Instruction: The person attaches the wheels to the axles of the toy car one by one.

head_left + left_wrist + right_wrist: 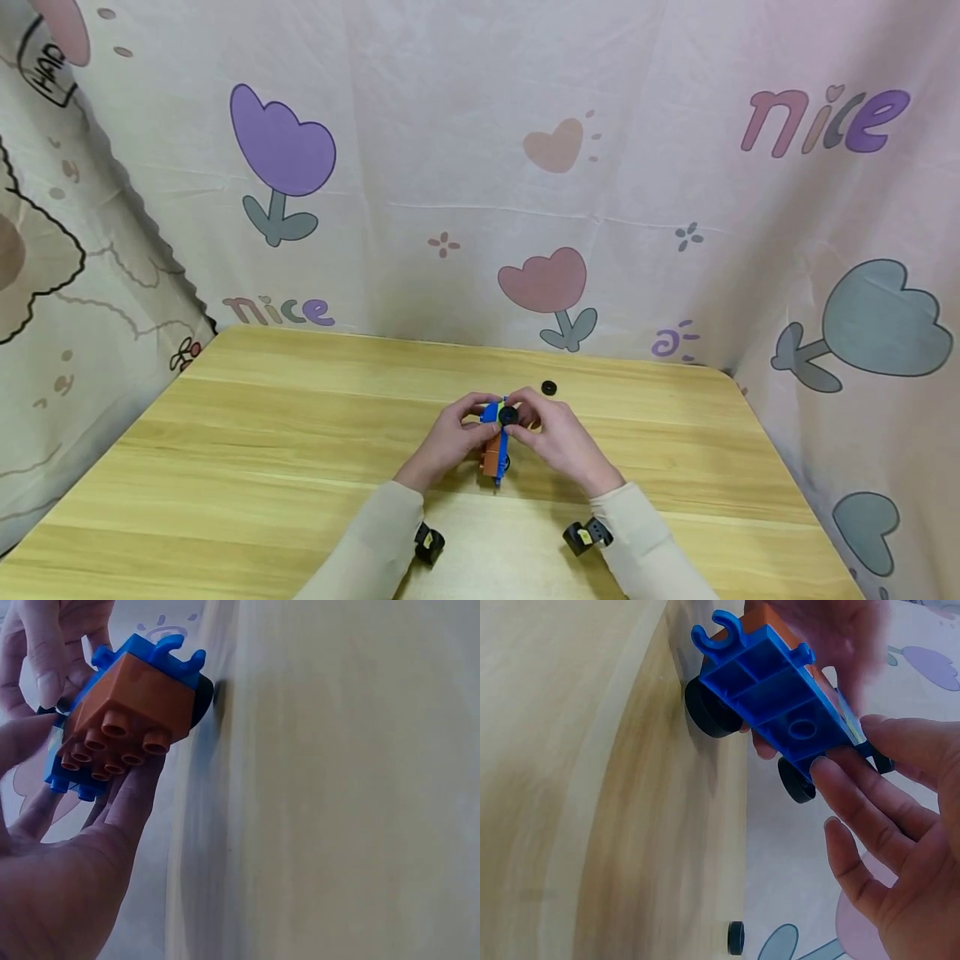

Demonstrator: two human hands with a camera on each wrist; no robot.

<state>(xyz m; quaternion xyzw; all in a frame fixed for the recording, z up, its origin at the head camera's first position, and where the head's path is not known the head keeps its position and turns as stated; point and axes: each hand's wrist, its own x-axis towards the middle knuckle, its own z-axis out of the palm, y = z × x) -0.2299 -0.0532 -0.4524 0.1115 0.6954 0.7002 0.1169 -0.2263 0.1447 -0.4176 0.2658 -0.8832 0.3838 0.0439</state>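
A toy car of building blocks [491,457] is held tilted above the wooden table, between both hands. My left hand [454,433] grips its body from the left, fingers against the orange studded block [154,697]. With thumb and fingers, my right hand [558,435] pinches a black wheel [508,415] at the car's far end. In the right wrist view the hollow blue base [780,694] faces the camera, with a hook at one end. Two other black wheels, a nearer one [711,709] and a farther one [797,780], sit along its opposite side.
A loose black wheel [549,388] lies on the wooden table [300,433], beyond the right hand. Behind the table hangs a patterned cloth [450,150], which also closes off both sides. Each wrist wears a small black camera, such as the left one [430,545].
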